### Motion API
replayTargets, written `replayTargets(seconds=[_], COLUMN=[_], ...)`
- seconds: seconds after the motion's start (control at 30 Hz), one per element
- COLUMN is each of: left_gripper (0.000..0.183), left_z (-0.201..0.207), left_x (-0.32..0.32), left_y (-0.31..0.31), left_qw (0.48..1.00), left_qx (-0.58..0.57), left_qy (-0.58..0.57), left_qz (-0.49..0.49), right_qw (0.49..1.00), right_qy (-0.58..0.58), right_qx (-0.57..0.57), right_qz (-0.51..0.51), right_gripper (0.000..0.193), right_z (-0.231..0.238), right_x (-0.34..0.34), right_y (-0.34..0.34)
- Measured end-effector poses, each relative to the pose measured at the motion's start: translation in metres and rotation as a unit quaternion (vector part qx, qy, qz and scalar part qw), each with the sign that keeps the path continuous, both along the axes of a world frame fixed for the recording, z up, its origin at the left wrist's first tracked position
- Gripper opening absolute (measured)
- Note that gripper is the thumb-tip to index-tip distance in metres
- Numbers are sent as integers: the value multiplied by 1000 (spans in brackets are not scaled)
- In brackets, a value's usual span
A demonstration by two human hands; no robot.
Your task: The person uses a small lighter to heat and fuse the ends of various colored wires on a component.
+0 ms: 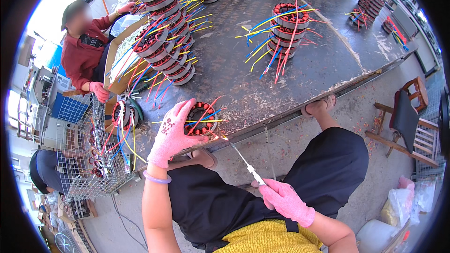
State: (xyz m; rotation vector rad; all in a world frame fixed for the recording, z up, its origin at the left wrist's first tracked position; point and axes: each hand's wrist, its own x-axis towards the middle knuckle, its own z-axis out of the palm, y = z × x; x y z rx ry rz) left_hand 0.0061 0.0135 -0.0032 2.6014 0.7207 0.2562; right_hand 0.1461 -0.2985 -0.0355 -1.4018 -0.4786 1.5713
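Observation:
A motor stator, a grey ring with red windings and red, blue and yellow lead wires, lies at the table's near edge. My left hand, in a pink glove, grips its left side, with the thumb along the near rim and the fingers at the far side. In my pink-gloved right hand is a long-necked lighter with a white handle and thin metal neck. A small flame burns at its tip, close to the stator's red wire end. How the right fingertips wrap the handle is partly hidden.
Stacked stators stand on the dark worn table, with taller stacks behind on the left. Another stator lies left of my hand beside a wire basket. A co-worker sits across; a chair stands right.

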Motion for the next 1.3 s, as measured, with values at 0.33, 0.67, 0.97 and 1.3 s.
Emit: replayTargets(seconds=[0.33, 0.67, 0.97, 1.3], left_gripper=[98, 102, 103, 102], left_z=[0, 2, 4, -1], left_x=[-1, -2, 4, 0], left_y=[1, 2, -5, -3], left_qw=[1000, 997, 998, 998], left_qx=[-5, 14, 12, 7], left_qy=[0, 6, 16, 9], left_qz=[1, -72, -54, -55], right_qw=[999, 999, 998, 999], right_qy=[13, 11, 34, 27], right_qx=[-48, -5, 14, -23], right_qz=[13, -37, -44, -29], right_gripper=[38, 36, 37, 35], right_z=[18, 5, 0, 24], right_x=[5, 4, 0, 5], right_y=[5, 0, 1, 8])
